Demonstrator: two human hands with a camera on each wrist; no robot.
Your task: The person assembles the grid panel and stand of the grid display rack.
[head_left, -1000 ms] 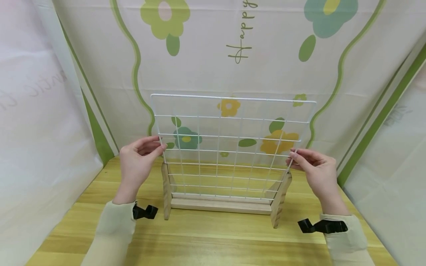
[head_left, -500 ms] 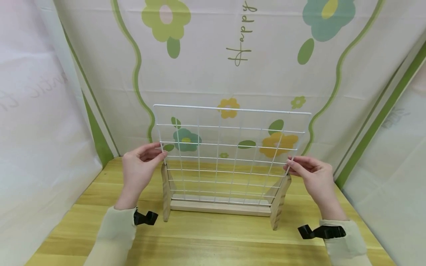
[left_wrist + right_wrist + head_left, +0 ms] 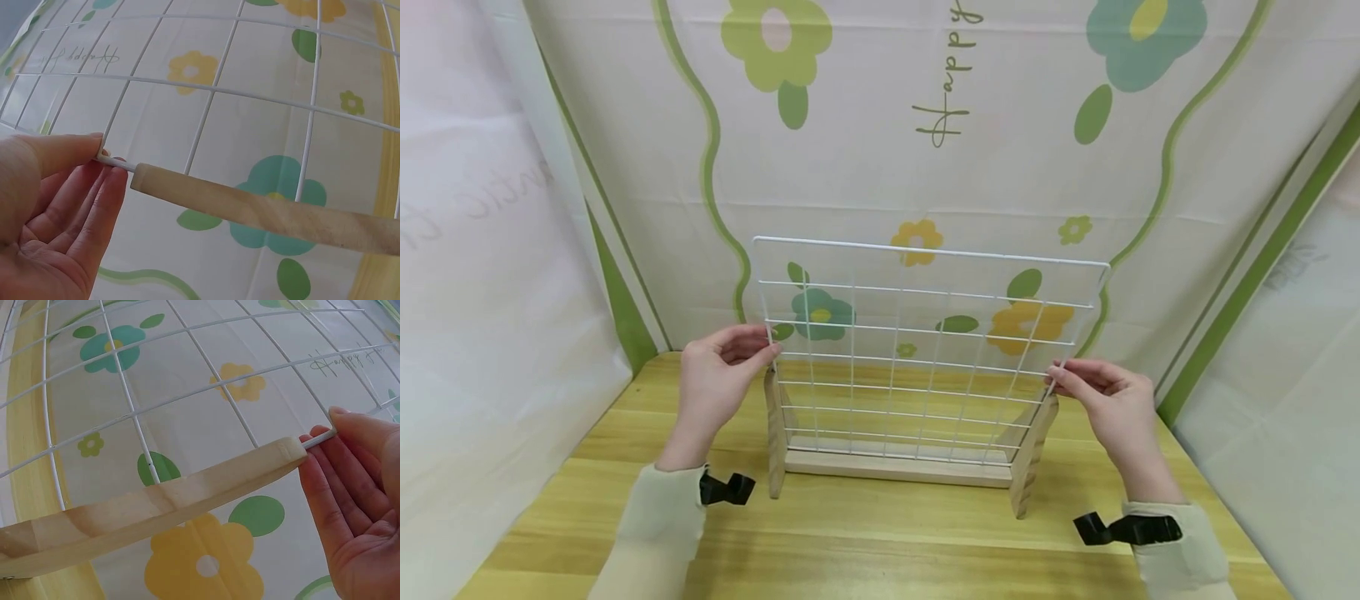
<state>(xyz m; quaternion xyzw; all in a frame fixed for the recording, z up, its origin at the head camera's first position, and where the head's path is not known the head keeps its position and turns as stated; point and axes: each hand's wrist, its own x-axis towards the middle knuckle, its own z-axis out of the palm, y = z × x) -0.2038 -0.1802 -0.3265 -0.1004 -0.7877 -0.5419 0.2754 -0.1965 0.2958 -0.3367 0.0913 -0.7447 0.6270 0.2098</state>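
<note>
A white wire grid panel (image 3: 892, 362) stands between the two uprights of a pale wooden stand (image 3: 895, 467), leaning with its top edge away from me. My left hand (image 3: 715, 396) pinches the panel's left edge wire between thumb and fingers, just above the left wooden upright (image 3: 776, 442). On the other side, my right hand (image 3: 1118, 408) pinches the right edge wire close above the right upright (image 3: 1032, 462). Both wrist views show fingertips right beside an upright's end, where the wire enters the wood. The panel's bottom wire lies close over the stand's crossbar.
The stand rests on a yellow wood-grain table (image 3: 850, 542). Behind it hangs a white cloth (image 3: 850, 175) printed with flowers and lettering. More white cloth walls (image 3: 497, 275) close off the left and right sides. A black strap (image 3: 727, 489) sits on each wrist.
Both hands have come down with the grid panel, which now sits lower between the uprights. Most of the drop came in the first half second; since then the panel has shifted slightly right.
</note>
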